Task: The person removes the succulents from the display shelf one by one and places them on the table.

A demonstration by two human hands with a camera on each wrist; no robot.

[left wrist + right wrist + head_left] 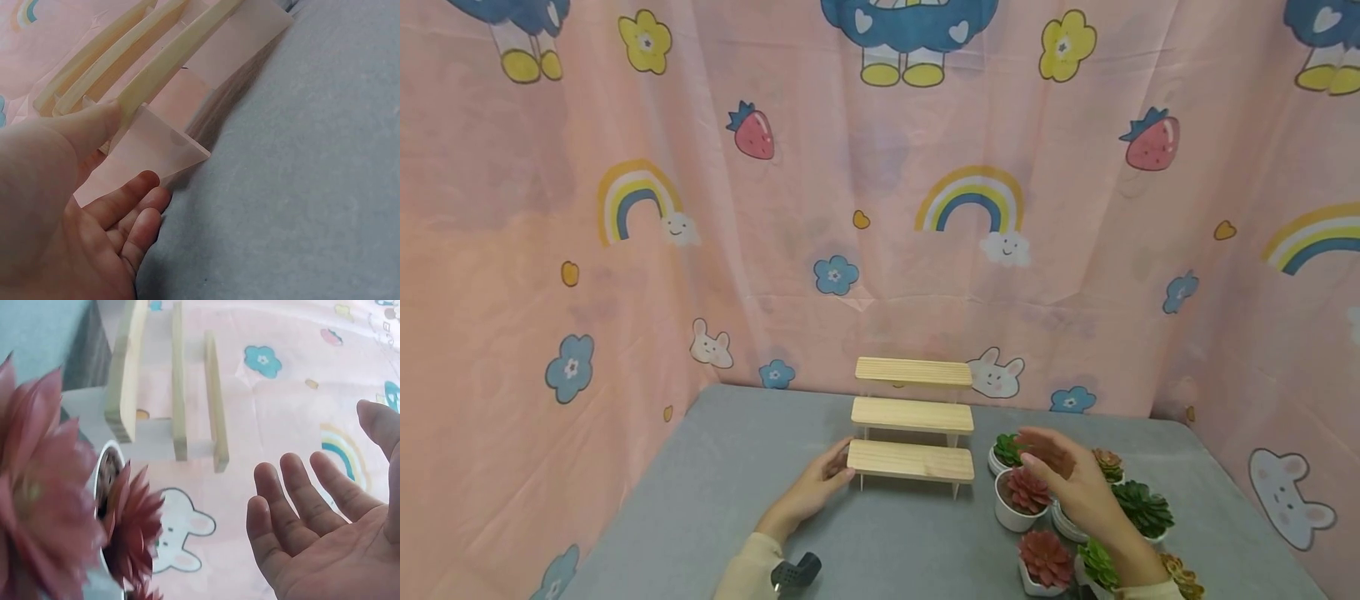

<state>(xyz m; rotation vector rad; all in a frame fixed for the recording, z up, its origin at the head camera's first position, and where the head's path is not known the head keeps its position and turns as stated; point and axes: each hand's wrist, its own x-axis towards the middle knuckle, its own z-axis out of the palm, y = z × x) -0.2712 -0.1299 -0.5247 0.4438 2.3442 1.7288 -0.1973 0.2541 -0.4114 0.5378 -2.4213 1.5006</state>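
A three-tier display stand [912,414] with pale wooden boards and clear side panels stands in the middle of the table. My left hand [812,492] holds the left end of its lowest board [910,460], thumb at the front corner and index finger behind. In the left wrist view the other fingers [142,234] curl loosely beside the clear panel [147,156]. Over a group of potted succulents hovers my right hand [1078,483], its fingers relaxed and holding nothing. Nearest to it are a red succulent [1026,490] in a white pot and a green succulent [1007,448].
Another red succulent [1047,558] stands nearer the front. A dark green succulent [1142,508], a bright green one [1097,565], an orange-brown one [1107,464] and a yellowish one [1182,575] crowd the right side. A pink patterned curtain [865,333] hangs behind the grey table [722,467].
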